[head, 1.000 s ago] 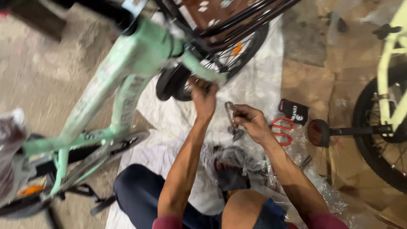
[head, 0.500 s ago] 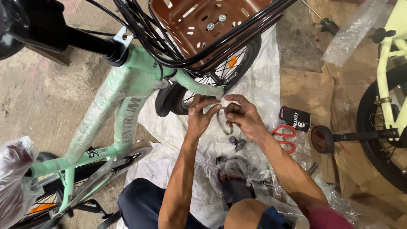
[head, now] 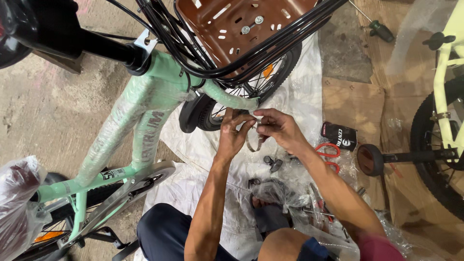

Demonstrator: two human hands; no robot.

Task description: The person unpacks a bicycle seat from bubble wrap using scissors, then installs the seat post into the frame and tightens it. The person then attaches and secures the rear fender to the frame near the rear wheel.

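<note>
Now both hands meet below the green fork: left hand and right hand pinch a metal bracket (steadying it for fitting, likely).

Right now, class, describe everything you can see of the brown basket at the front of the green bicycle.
The brown basket looks like moulded plastic, with a flat floor pierced by small slots and two silver bolts with washers near its middle. Black wire rails curve around its sides and front edge. It sits upright above the front wheel, ahead of the mint-green frame, and looks empty. Its top is cut off by the picture. Neither hand touches it.
</note>
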